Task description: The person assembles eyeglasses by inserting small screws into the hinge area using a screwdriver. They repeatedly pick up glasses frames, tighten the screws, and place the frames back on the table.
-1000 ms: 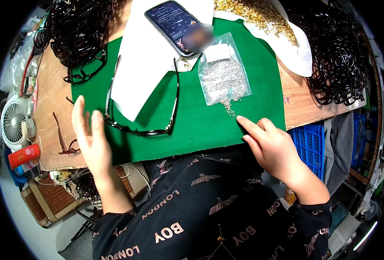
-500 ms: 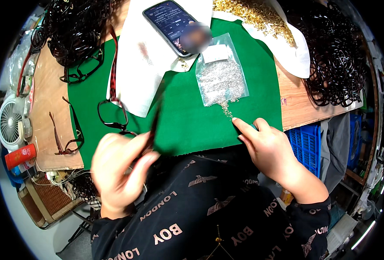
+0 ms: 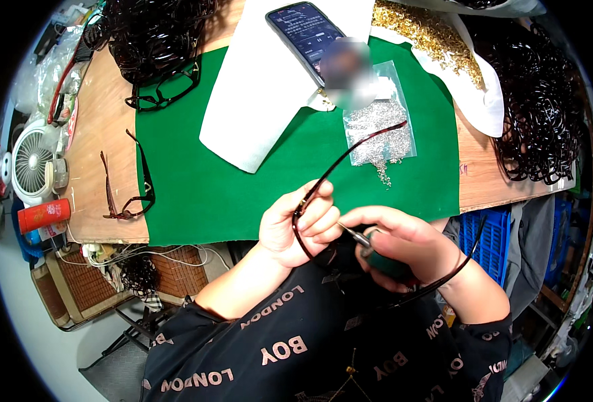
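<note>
My left hand [image 3: 299,224] is closed around the front of a dark red-brown eyeglass frame [image 3: 350,151], above my lap at the table's near edge. One temple arm reaches up across the green mat, and the other passes by my right wrist. In my right hand [image 3: 413,242] I grip a small screwdriver [image 3: 360,238] with a dark green handle, its thin tip close to the left fingers and the frame. Whether a screw sits on the tip is too small to tell. Beyond the hands lies a clear bag [image 3: 380,130] of tiny silvery screws, some spilled from its near end.
A phone [image 3: 304,41] rests on white cloth [image 3: 239,127] over the green mat [image 3: 276,151]. Gold-coloured small parts [image 3: 437,43] lie on white material at the far right. Piles of dark frames [image 3: 537,114] stand on both sides; another pair of glasses [image 3: 135,201] is at the left.
My left hand has lifted the eyeglass frame off the mat and brought it right, toward my body. My right hand has drawn back from the spilled screws, bringing the screwdriver to the frame.
</note>
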Motion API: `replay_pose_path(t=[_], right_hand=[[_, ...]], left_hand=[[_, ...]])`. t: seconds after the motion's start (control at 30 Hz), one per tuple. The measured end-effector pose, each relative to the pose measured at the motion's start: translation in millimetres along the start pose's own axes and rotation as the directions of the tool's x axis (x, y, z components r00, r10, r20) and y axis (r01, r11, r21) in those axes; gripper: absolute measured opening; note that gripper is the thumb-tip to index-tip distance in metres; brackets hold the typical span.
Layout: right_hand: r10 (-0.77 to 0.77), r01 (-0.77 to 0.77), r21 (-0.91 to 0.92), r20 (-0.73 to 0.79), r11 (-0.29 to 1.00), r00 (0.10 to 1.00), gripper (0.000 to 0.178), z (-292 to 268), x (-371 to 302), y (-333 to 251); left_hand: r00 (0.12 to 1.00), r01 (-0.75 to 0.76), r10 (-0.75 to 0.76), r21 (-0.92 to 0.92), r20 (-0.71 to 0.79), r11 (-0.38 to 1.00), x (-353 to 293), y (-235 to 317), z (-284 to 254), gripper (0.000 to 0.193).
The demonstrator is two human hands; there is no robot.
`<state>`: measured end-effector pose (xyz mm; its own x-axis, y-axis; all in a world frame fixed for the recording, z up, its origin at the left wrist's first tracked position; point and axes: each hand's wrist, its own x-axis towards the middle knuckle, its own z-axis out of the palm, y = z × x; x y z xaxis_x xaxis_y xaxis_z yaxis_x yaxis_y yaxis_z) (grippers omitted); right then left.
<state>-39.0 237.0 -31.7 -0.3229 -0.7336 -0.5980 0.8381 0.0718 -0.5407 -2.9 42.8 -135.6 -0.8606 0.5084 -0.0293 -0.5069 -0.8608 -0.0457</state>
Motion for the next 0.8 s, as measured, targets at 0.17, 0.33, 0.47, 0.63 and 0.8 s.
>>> replay_pose_path(t=[0.17,0.33,0.47,0.63,0.8], right_hand=[[-0.048,0.039,0.116,0.073,0.992,0.996,0.035,4,20,3],[-0.041,0.032,0.15,0.06,0.988,0.997,0.033,3,23,3],[-0.026,0.008,0.21,0.082,0.978,0.996,0.032,-1,21,6],[-0.029,0.014,0.176,0.085,0.984,0.996,0.034,0,20,4],[-0.098,0.091,0.064,0.126,0.994,0.987,0.035,-6,21,4]], left_hand=[[0.971,0.016,0.014,0.122,-0.241,0.992,-5,-2,0,0.032],[0.942,0.005,0.035,0.118,-0.334,0.993,-12,-3,-10,0.034],[0.946,0.084,-0.044,0.112,-0.32,0.99,-14,1,-14,0.034],[0.836,0.113,-0.174,-0.148,-0.52,0.983,-24,1,-63,0.032],[0.992,0.115,-0.109,0.1,-0.058,0.988,-5,-1,5,0.031]])
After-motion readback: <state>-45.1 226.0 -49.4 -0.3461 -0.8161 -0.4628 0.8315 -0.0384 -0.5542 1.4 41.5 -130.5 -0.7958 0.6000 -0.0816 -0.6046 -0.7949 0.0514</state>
